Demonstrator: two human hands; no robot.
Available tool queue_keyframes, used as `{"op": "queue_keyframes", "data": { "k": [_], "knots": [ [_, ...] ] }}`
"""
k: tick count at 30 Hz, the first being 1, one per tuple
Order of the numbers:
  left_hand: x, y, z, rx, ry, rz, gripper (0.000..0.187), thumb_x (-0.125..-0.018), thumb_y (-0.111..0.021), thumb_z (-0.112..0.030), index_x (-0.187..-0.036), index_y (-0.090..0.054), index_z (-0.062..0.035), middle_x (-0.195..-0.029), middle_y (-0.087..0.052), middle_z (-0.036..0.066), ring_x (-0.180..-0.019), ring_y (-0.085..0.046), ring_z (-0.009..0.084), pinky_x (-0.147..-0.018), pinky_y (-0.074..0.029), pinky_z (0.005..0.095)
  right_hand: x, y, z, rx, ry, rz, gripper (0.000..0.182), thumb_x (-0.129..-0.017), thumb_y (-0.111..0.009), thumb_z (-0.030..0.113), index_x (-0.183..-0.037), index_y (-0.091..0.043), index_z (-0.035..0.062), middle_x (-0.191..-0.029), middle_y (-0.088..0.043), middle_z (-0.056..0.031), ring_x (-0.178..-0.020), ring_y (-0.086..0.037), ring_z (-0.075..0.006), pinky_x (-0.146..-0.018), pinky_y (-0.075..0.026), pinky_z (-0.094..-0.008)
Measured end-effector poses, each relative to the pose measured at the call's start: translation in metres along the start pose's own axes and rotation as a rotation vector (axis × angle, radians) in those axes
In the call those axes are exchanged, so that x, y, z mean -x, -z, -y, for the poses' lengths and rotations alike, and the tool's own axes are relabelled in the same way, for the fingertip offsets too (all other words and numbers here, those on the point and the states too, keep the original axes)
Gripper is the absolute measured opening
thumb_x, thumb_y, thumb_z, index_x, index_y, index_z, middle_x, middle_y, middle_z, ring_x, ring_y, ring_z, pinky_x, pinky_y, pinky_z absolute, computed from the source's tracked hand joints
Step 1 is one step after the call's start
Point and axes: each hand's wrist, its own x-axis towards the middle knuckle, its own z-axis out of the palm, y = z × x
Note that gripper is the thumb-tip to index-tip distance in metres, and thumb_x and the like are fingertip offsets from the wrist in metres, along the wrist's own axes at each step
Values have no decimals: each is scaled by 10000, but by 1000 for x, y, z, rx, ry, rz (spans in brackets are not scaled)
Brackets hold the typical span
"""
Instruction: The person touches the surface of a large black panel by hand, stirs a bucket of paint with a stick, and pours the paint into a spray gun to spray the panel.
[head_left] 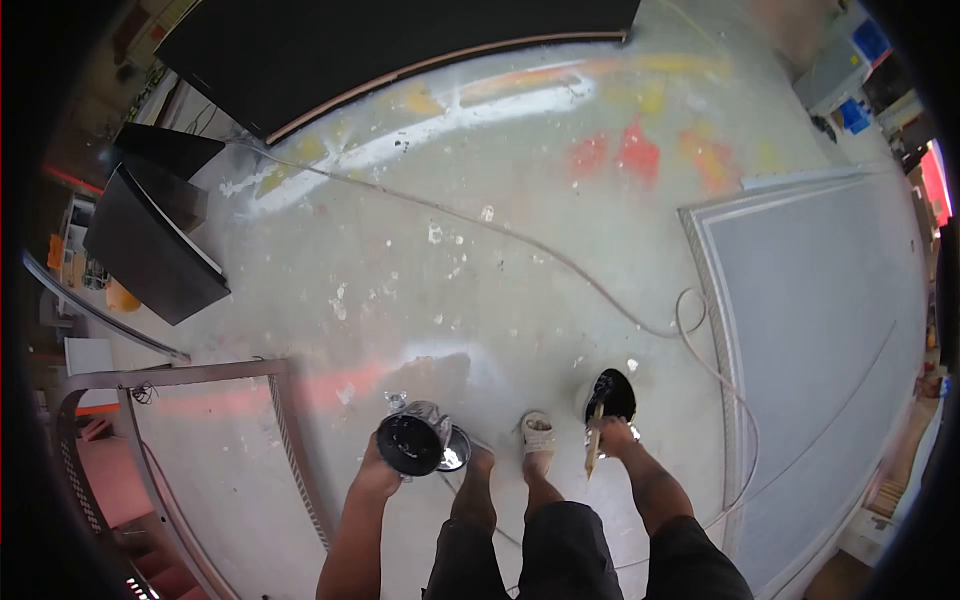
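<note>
My left hand (373,472) is closed round the side of a round container (409,444) with a dark inside, held above the floor. Beside it, lower down, is a shiny round tin or lid (455,449). My right hand (614,438) is closed on a light wooden stick or brush handle (594,450), over a second container (612,392) with black contents. The stick's upper end lies at that container's opening; its lower end points toward my body. Whether my right hand also touches the container is unclear.
A cable (560,258) loops across the paint-stained floor (480,300). A large grey panel (820,340) lies at the right, a metal frame (285,430) at the left. A large black panel (400,40) is at the top, and dark curved pieces (155,245) stand at the left.
</note>
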Motion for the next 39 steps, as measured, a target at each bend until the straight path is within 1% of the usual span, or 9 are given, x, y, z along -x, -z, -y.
{"op": "queue_keyframes", "data": {
  "k": [3, 11, 15, 19, 21, 23, 26, 31, 39],
  "knots": [
    [7, 8, 1, 29, 40, 97, 448, -1018, -511, -172, -1402, -422, 43, -1362, -539, 223, -1230, -579, 351, -1096, -472, 449, -10, -34, -35, 25, -21, 21, 444, -744, -749, 283, -1165, -628, 214, -1124, -666, -118, -1119, -606, -312, -973, -436, -483],
    [16, 25, -3, 275, 31, 159, 471, -1028, -480, -274, -1384, -452, 34, -1391, -510, 250, -1259, -527, 437, -1072, -493, 483, 25, -74, -84, 150, 95, -106, 242, -857, -595, 142, -1072, -674, 223, -994, -651, -108, -1030, -628, -313, -965, -470, -456],
    [20, 9, -12, 83, 10, -216, 338, -953, -637, -114, -1272, -580, -17, -1152, -685, 131, -1024, -695, 262, -870, -603, 341, 25, -61, -88, 185, 142, -57, 349, -863, -576, 142, -1173, -672, 270, -1046, -633, -121, -1089, -598, -316, -1051, -437, -456],
    [27, 7, -33, -32, 49, -253, 426, -866, -701, -18, -1272, -574, -18, -1166, -672, 112, -1066, -671, 249, -886, -592, 334, 13, -17, -69, 267, 8, -5, 446, -888, -578, 177, -1311, -615, 313, -1312, -554, -222, -1331, -439, -445, -1169, -266, -547],
    [40, 16, -49, -112, -27, -47, 558, -769, -716, 73, -1294, -558, -27, -1235, -639, 104, -1168, -617, 250, -918, -570, 342, -7, 17, -40, 240, -99, -61, 519, -879, -605, 275, -1394, -543, 270, -1405, -491, -247, -1372, -369, -496, -1175, -190, -593],
    [52, 20, -71, -61, 16, -88, 685, -692, -702, 135, -1328, -539, -59, -1297, -604, 101, -1244, -564, 259, -984, -530, 377, -6, 111, 42, -80, -170, -9, 489, -866, -629, 326, -1332, -597, 181, -1419, -504, -225, -1303, -473, -428, -1096, -369, -526],
    [66, 36, -89, -192, -101, -157, 709, -703, -651, 161, -1360, -525, -72, -1318, -592, 111, -1241, -562, 272, -1069, -452, 427, -3, 184, 168, -669, 354, -165, 400, -955, -585, 303, -1250, -629, 37, -1227, -648, -212, -1184, -597, -356, -1030, -468, -415],
    [98, 45, -133, -77, -58, -129, 636, -783, -637, 118, -1384, -502, -44, -1321, -586, 122, -1233, -566, 275, -1067, -453, 431, 40, 273, 406, -1453, 591, 23, 463, -1086, -370, 366, -1378, -514, 36, -1404, -530, -105, -1285, -508, -220, -1065, -429, -363],
    [129, 41, -179, 54, -108, -214, 613, -793, -660, 120, -1362, -521, -59, -1262, -612, 111, -1140, -611, 270, -948, -521, 380, 49, 302, 536, -2301, 483, 232, 559, -1090, -253, 440, -1413, -474, 41, -1413, -517, -153, -1299, -510, -233, -1110, -409, -366]
  ]
}}
